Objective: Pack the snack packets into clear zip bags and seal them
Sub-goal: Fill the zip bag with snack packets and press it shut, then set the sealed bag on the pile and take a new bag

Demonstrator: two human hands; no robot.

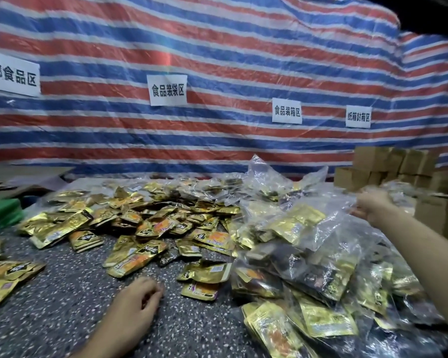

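Observation:
Several gold and orange snack packets (150,223) lie in a loose heap across the speckled table (62,301). At the right, clear zip bags (318,275) filled with packets are piled on each other. My right hand (373,205) reaches far right and pinches the edge of a clear bag (329,202), which is lifted off the pile. My left hand (137,297) rests on the bare table near the front with its fingers loosely curled and nothing in it, just left of a small group of packets (204,277).
Cardboard boxes (388,164) are stacked at the back right. A green object (0,213) lies at the left edge. A striped tarp (217,73) with white paper signs hangs behind the table. More packets (5,277) lie at the front left.

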